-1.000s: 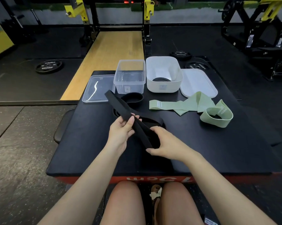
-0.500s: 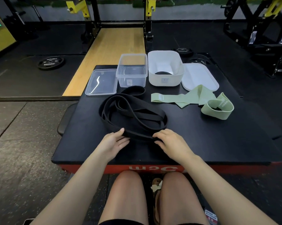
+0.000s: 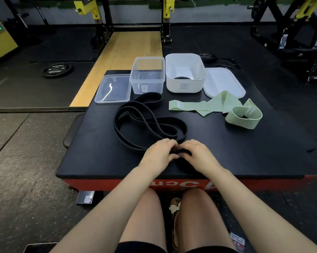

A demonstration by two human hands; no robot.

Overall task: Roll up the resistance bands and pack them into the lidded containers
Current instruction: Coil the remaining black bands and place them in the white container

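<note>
- Black resistance band [image 3: 144, 123] sprawls in loose loops on the black platform [image 3: 245, 152], its near end bunched under our hands.
- Our left hand [image 3: 158, 154] and right hand [image 3: 197, 155] meet at that end, fingers curled, pinching the band between them.
- We see a green resistance band [image 3: 205, 105] lying flat to the right, and a green loop band [image 3: 244, 116] standing on edge beside it.
- Behind sit a clear container [image 3: 147, 75] with its clear lid [image 3: 113, 91] at its left, and a white container [image 3: 185, 73], something dark inside, with its white lid [image 3: 224, 82] at its right.
</note>
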